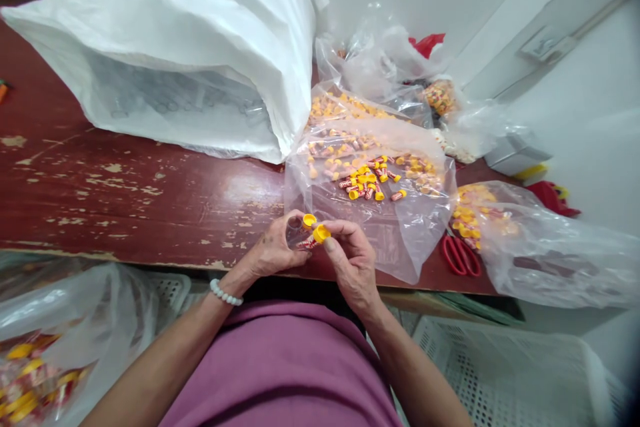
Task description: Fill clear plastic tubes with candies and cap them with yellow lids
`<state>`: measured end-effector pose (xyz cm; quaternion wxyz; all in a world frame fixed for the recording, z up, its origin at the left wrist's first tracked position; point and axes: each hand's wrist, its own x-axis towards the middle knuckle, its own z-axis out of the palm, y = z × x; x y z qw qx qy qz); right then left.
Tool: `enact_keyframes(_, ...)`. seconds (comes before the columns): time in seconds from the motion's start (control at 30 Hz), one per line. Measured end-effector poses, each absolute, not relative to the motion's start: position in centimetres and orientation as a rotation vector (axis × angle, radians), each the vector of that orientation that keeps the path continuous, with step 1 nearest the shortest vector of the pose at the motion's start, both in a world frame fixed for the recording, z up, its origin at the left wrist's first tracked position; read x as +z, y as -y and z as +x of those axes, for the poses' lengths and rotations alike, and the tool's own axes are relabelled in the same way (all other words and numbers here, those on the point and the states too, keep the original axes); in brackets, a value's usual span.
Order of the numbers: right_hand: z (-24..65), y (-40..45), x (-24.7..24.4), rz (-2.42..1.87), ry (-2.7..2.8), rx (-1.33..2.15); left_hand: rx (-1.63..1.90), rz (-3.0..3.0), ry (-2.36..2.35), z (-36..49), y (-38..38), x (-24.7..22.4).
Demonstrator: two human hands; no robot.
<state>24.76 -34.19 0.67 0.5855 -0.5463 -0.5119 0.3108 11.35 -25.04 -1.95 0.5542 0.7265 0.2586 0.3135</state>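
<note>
My left hand is closed round a clear plastic container, with a small yellow-topped piece at its upper edge. Between the thumb and fingers of my right hand is a small bottle-shaped piece with a yellow cap and a red-and-white body. Its lower end meets the container by my left fingers; whether it is inside cannot be made out. Just beyond my hands, a pile of the same small pieces lies at the mouth of a clear plastic bag holding many more.
A big white sack gapes open at the back left, with clear containers inside. Red-handled scissors lie near the table's right front edge, beside another filled bag. White baskets stand below right; a filled bag is below left.
</note>
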Motion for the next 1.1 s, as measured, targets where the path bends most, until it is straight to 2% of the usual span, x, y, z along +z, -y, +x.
enact_keyframes(0.47, 25.3, 34.8, 1.8, -1.449, 1.873, 0.123, 0.756, 1.685, -0.586, 11.4, 25.1, -1.9)
enact_keyframes(0.6, 24.6, 35.2, 1.7, -1.495, 1.952, 0.069, 0.748, 1.676, -0.645, 11.7, 25.1, -1.8)
enact_keyframes(0.7, 25.2, 35.1, 1.8, -1.477, 1.943, 0.151, 0.729, 1.682, -0.682, 11.9, 25.2, -1.9)
enact_keyframes(0.83, 30.8, 32.7, 1.6, -1.548, 1.702, 0.074, 0.739, 1.68, -0.711, 12.1, 25.2, -2.4)
enact_keyframes(0.97, 40.3, 29.4, 0.1, -2.023, 1.509, -0.276, 0.735, 1.655, -0.721, 12.0, 25.3, -2.6)
enact_keyframes(1.1, 46.4, 28.3, -1.5, -2.171, 1.555, -0.178, 0.738, 1.707, -0.714, 12.0, 25.5, -2.3)
